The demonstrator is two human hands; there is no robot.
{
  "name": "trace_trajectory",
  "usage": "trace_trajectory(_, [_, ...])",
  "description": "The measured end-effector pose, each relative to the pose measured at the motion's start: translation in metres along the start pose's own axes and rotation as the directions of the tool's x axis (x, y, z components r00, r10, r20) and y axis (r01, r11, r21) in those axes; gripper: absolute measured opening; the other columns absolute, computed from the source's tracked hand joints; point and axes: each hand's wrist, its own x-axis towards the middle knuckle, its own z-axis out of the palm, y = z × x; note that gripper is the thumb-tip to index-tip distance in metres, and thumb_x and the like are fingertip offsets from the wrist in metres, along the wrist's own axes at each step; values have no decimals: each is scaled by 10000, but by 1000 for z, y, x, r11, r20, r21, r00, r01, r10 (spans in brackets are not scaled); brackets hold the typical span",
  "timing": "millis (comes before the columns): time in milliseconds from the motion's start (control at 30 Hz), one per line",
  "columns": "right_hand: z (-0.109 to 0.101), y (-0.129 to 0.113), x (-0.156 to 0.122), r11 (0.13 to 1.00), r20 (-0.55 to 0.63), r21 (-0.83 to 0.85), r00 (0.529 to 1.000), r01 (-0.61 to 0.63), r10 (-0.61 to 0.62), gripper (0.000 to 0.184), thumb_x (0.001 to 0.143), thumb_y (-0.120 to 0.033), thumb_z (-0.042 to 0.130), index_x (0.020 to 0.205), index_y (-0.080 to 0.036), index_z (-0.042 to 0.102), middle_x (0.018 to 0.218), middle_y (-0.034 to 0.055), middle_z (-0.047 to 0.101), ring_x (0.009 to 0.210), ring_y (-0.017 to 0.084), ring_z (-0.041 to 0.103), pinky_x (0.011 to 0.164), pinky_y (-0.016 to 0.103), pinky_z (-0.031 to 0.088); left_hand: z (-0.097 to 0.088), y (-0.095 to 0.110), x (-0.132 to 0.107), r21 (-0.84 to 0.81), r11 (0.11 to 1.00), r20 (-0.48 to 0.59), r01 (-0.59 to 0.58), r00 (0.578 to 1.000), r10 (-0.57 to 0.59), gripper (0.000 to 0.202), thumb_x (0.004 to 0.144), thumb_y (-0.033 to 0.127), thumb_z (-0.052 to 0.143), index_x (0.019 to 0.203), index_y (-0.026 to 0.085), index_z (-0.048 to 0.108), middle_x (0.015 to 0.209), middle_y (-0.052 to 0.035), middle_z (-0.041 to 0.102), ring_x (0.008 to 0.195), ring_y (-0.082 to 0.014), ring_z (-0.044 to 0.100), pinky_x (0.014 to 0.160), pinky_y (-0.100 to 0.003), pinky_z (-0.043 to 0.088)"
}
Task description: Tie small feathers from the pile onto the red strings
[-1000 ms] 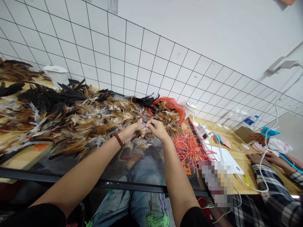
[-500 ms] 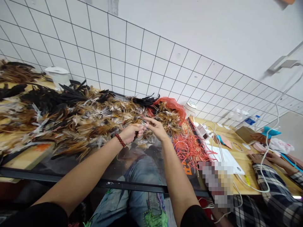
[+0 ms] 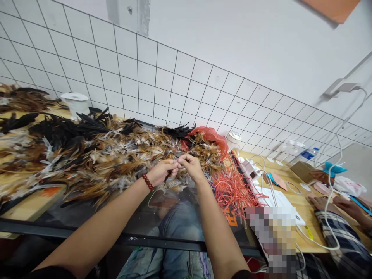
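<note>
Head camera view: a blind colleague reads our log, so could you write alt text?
A person's left hand and right hand meet at the fingertips over a spread of brown, white and black feathers; anything pinched is too small to see. A tangle of red cord lies to their right, and another person's plaid sleeve shows at far right.

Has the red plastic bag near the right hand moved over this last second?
No. The red plastic bag sits in the same place against the wire grid behind it; only the camera's view has shifted.
</note>
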Motion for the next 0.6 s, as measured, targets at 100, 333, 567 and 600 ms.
trace_trajectory(100, [-3, 8, 3, 996, -138, -86, 990, -3, -9, 265, 760, -435, 615, 759, -171, 639, 715, 9, 629, 697, 140, 562, 718, 265, 455, -3, 3, 2, 266, 952, -253, -153, 941, 222, 260, 720, 332, 707, 902, 152, 661, 855, -79, 648, 779, -183, 597, 727, -311, 469])
trace_trajectory(333, [4, 3, 2, 965, -175, -252, 978, 67, -114, 152, 771, -323, 619, 722, -187, 665, 773, 21, 656, 770, 152, 583, 783, 276, 448, -4, 6, 2, 814, 496, -77, -301, 790, 608, 223, 806, 271, 585, 971, 207, 721, 1091, -112, 701, 1074, -268, 575, 1028, -427, 352])
trace_trajectory(567, [10, -6, 0, 968, -153, -233, 979, 97, -135, 149, 786, -302, 626, 689, -193, 655, 754, 14, 649, 769, 148, 582, 781, 272, 451, -3, -2, 5, 664, 694, -27, -278, 919, 394, 220, 816, 343, 539, 735, 181, 661, 731, -37, 651, 753, -200, 562, 771, -312, 433])
trace_trajectory(600, [11, -6, 0, 970, -154, -225, 980, 92, -129, 152, 788, -306, 625, 691, -193, 656, 756, 14, 650, 767, 147, 582, 782, 272, 453, -4, -4, 6, 649, 719, -44, -251, 930, 364, 256, 821, 361, 529, 671, 177, 624, 655, -18, 603, 675, -176, 525, 711, -292, 421])
